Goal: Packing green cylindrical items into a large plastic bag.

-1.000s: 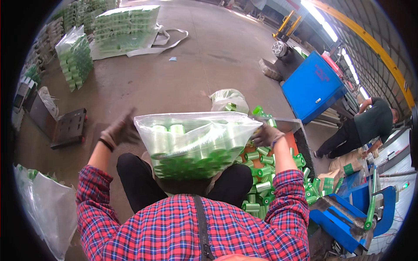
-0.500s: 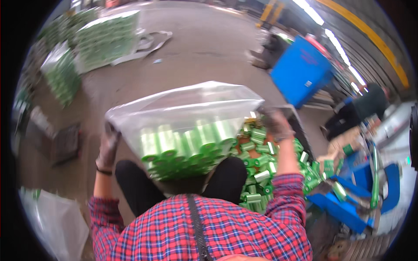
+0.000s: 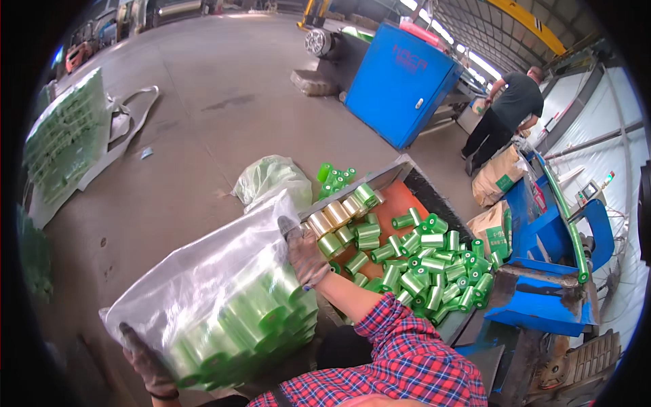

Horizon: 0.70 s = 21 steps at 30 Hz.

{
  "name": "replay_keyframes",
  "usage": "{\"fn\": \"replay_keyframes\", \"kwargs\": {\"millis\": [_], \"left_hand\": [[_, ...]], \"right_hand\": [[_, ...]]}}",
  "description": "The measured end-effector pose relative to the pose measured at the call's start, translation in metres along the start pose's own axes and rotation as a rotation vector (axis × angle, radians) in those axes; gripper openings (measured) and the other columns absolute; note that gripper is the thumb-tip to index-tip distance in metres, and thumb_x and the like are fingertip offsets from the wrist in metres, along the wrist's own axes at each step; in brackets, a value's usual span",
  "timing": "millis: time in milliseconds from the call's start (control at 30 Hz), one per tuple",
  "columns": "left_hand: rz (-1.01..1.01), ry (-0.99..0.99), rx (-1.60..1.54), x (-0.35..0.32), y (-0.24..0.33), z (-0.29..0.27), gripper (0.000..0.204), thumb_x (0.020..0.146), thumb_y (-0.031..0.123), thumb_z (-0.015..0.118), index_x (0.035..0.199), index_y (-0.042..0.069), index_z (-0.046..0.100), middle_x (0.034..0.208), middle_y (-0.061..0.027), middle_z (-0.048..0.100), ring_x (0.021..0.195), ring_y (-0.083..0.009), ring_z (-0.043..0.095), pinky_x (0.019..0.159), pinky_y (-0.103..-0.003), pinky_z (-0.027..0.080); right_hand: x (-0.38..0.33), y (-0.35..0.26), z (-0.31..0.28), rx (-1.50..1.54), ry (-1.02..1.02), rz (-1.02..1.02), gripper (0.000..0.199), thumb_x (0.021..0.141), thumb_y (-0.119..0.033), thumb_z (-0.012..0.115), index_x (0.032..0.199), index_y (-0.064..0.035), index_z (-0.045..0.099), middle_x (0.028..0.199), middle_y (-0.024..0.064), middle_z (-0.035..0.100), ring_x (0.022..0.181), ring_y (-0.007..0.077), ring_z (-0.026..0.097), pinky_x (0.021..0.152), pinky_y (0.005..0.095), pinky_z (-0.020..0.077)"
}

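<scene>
Hands in dark work gloves clamp a clear plastic bag packed w/ green film rolls (image 3: 224, 305), tilted over the concrete floor (image 3: 203, 129): left hand (image 3: 146, 366) under its bottom corner, right hand (image 3: 305, 254) gripping its upper side. Likely heavy, slick, saggy; best supported underneath.

— What lies right of the hands?
— A tray (image 3: 400, 203) heaped with loose green rolls (image 3: 434, 268), and a blue machine (image 3: 556, 298) past it.
— And farther off?
— A blue cabinet (image 3: 400, 85), a person (image 3: 505, 115) bent beside paper sacks (image 3: 502, 180). Far left, wrapped green stacks (image 3: 64, 139).
</scene>
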<state>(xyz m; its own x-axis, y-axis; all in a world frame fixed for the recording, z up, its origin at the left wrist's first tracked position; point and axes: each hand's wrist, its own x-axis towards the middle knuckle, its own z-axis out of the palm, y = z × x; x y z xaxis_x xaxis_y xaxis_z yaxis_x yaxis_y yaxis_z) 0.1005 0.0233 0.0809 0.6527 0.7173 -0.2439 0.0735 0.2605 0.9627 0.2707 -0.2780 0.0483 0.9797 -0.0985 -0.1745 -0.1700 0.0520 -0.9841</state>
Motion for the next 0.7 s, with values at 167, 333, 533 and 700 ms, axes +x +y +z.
{"fn": "replay_keyframes", "kwargs": {"millis": [167, 333, 533, 700], "left_hand": [[-0.08, 0.202, 0.029, 0.032, -0.016, 0.011, 0.049, 0.085, 0.044, 0.051, 0.108, 0.0, 0.048, 0.094, -0.011, 0.052, 0.081, -0.0208, 0.05, 0.073, -0.038, 0.043], [0.772, -0.177, 0.096, 0.051, -0.084, -0.04, 0.039, 0.086, 0.038, 0.055, 0.074, 0.001, 0.051, 0.066, -0.0042, 0.051, 0.059, -0.0153, 0.045, 0.052, -0.03, 0.04], [-0.269, 0.198, 0.723, 0.003, -0.1, -0.048, 0.056, 0.084, 0.049, 0.051, 0.072, -0.006, 0.059, 0.062, -0.0112, 0.057, 0.058, -0.0203, 0.051, 0.052, -0.038, 0.041], [-0.421, 0.034, 0.678, -0.032, -0.116, -0.064, 0.072, 0.08, 0.062, 0.045, 0.089, -0.008, 0.061, 0.075, -0.0183, 0.064, 0.069, -0.0256, 0.059, 0.061, -0.038, 0.045]], "right_hand": [[0.018, 0.012, 0.011, -1.051, 0.067, -0.864, 0.038, 0.082, -0.012, 0.049, 0.118, -0.0012, 0.048, 0.084, 0.0146, 0.059, 0.073, 0.0323, 0.054, 0.065, 0.0365, 0.045], [0.015, 0.03, 0.008, -0.42, -0.091, -0.127, 0.028, 0.076, -0.018, 0.049, 0.094, 0.0029, 0.057, 0.076, 0.0214, 0.058, 0.068, 0.0361, 0.055, 0.063, 0.0401, 0.0444], [-0.02, 0.031, -0.002, -0.624, 0.007, -0.16, 0.02, 0.073, -0.02, 0.051, 0.08, -0.0029, 0.059, 0.07, 0.0243, 0.056, 0.068, 0.0409, 0.057, 0.057, 0.0426, 0.0442], [-0.041, 0.044, -0.043, -0.978, -0.119, 0.266, 0.034, 0.076, -0.042, 0.056, 0.077, -0.0098, 0.066, 0.066, 0.0143, 0.06, 0.067, 0.0279, 0.06, 0.06, 0.0356, 0.045]]}}
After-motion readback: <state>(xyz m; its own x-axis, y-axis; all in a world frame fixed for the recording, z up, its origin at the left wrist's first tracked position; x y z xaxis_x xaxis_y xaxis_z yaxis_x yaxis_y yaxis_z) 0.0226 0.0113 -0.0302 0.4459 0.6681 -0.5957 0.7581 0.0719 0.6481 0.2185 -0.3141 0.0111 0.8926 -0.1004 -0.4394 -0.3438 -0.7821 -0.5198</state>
